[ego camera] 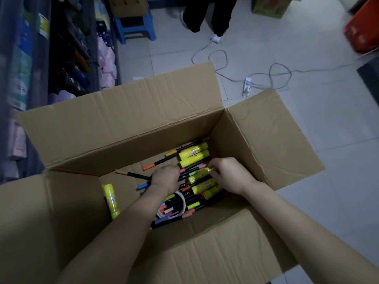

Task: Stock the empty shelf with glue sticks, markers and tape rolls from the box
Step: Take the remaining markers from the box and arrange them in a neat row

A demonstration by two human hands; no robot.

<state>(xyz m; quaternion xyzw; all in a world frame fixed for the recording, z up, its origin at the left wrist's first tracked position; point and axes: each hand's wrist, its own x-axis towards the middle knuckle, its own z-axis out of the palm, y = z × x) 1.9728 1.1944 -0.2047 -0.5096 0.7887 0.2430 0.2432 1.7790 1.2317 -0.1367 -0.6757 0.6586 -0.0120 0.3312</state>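
Both forearms come in over the near flap, both hands down inside the box.

Left hand: knuckles up, fingers curled round a bunch of markers. Barrels stick out on both sides of the fist.

Right hand: fingertips pinching the end of one glue stick in the pile, just beside the left hand.

Contents:
- markers: thin black barrels with coloured caps (orange, yellow, pink, blue, green), lying crossed in a loose heap on the box floor
- glue sticks: bright yellow tubes with printed labels. Several lie side by side towards the far right corner, mixed in with the markers
- one more yellow tube lies alone against the left wall, apart from the heap
- tape roll: pale ring near the near wall, half buried under markers and the left forearm

Box is plain brown corrugated card with all four flaps folded outward, sitting on a pale tiled floor.

Around it:
- dark shelving to the left, packed with blurred goods
- blue stool further back
- white power strip with looped cable on the tiles
- a person's dark trouser legs at the top edge
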